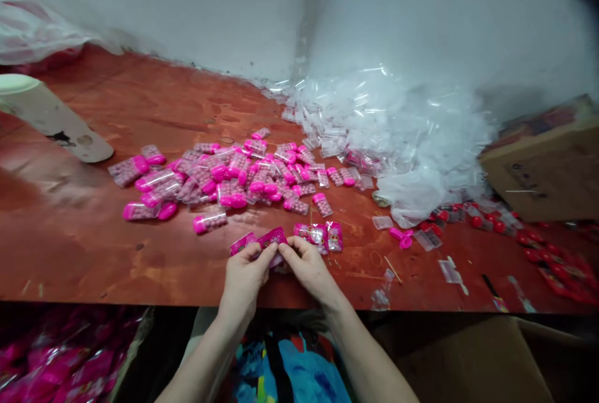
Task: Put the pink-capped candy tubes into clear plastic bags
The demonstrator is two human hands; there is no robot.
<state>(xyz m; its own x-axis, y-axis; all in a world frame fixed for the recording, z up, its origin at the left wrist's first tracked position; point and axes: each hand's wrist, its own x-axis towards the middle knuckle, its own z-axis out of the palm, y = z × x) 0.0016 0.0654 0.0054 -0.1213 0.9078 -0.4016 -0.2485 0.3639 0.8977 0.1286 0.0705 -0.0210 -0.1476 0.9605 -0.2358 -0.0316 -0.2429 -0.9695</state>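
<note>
My left hand (246,272) and my right hand (309,266) meet near the table's front edge. Both pinch a small pink printed packet (272,238) between thumbs and fingertips. Another pink packet (242,242) shows just beyond my left fingers. To the right of them, further pink packets (317,236) lie side by side on the table, partly behind my right hand. Beyond my hands spreads a heap of small clear containers with pink caps (234,175), filled with pale pink balls. The lower part of the packet I hold is hidden by my fingers.
A heap of clear plastic bags (397,135) and clear pieces covers the back right of the reddish table (163,266). A cardboard box (543,166) and red-capped containers (491,222) are at the right. A pale cylinder (60,119) stands left. Below, a box holds pink packets (65,359).
</note>
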